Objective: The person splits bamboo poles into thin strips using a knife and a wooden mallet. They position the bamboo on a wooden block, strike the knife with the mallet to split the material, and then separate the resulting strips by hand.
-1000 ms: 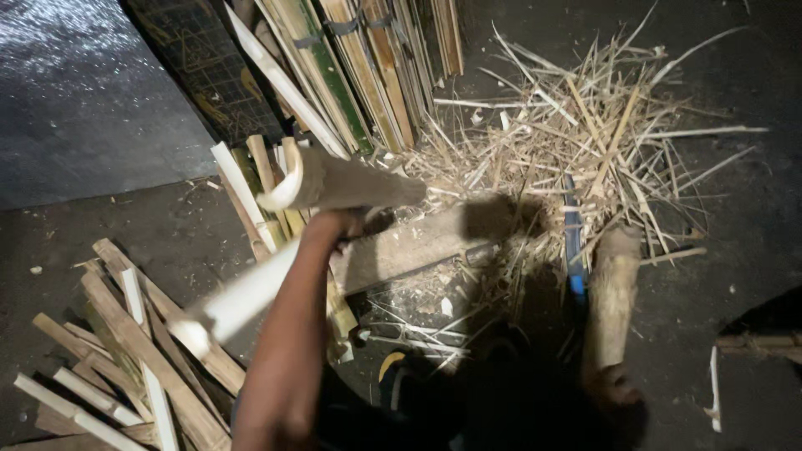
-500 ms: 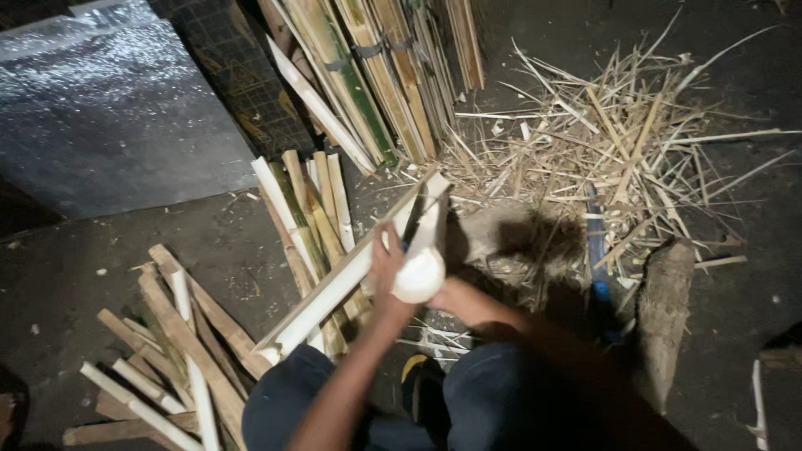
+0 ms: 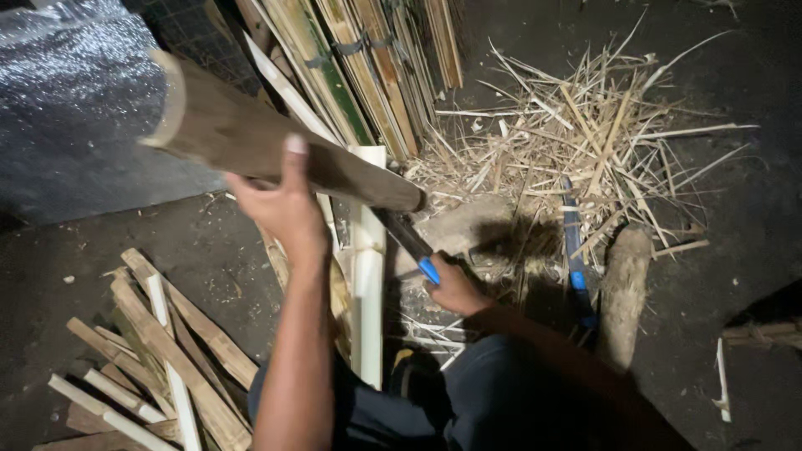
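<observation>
My left hand (image 3: 286, 210) grips a brown length of bamboo (image 3: 242, 138), held slanted with its far end up at the left. My right hand (image 3: 455, 288) is closed on the blue handle of a knife (image 3: 407, 240). The dark blade runs up to the lower end of the bamboo and seems to touch it. A pale split bamboo piece (image 3: 368, 276) stands upright between my two arms, just behind the knife.
Several split bamboo sticks (image 3: 159, 359) lie piled on the dark floor at the lower left. A heap of thin shavings (image 3: 585, 142) spreads at the upper right, with a blue-handled tool (image 3: 575, 255) and a wooden block (image 3: 622, 292) beside it. Bundled slats (image 3: 368, 67) lean at the top; a silver sheet (image 3: 75, 108) lies at left.
My left hand has gone from the pale split piece to a brown bamboo length, now raised to the left. My right hand has dropped down and right, holding the knife.
</observation>
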